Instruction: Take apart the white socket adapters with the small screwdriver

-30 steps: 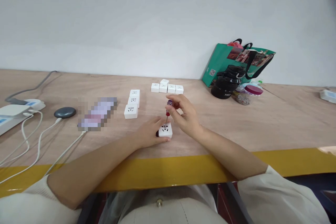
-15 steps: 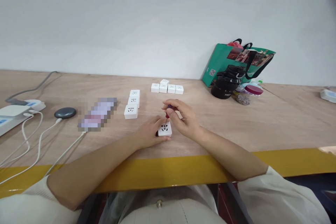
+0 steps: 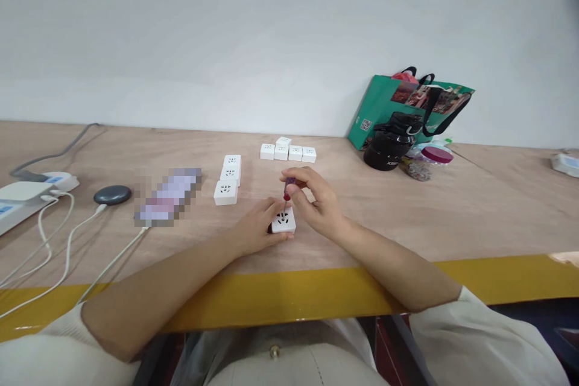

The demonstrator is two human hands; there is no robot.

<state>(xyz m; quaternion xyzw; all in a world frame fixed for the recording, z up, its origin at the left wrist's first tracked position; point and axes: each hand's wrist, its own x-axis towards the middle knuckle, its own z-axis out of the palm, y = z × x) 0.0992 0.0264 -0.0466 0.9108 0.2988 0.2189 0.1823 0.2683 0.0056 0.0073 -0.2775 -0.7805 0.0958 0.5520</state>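
Observation:
My left hand [image 3: 257, 228] grips a white square power socket [image 3: 283, 221] on the table, its fingers along the far and near sides. Between the thumb and fingers of my right hand [image 3: 316, 200] is a screwdriver [image 3: 287, 189] with a dark red and purple handle. It stands nearly upright, and its thin shaft reaches down to the middle of the socket's slotted face. Whether the tip sits on a screw is too small to tell. To the left, three similar white sockets [image 3: 225, 192] form a line. Farther back, several more sockets [image 3: 295, 153] stand together.
On the left lie a blurred phone [image 3: 169, 196] on a white cable, a dark round device [image 3: 112, 195] and a white power strip [image 3: 67, 181]. A black flask [image 3: 389, 143], a green bag [image 3: 373, 102] and a red-lidded jar [image 3: 436, 155] stand back right. Yellow edging [image 3: 289, 295] runs along the front.
The screwdriver handle has turned slightly and stands a little more upright, with more of it showing. My right fingers have shifted a little; the left hand keeps its hold on the socket.

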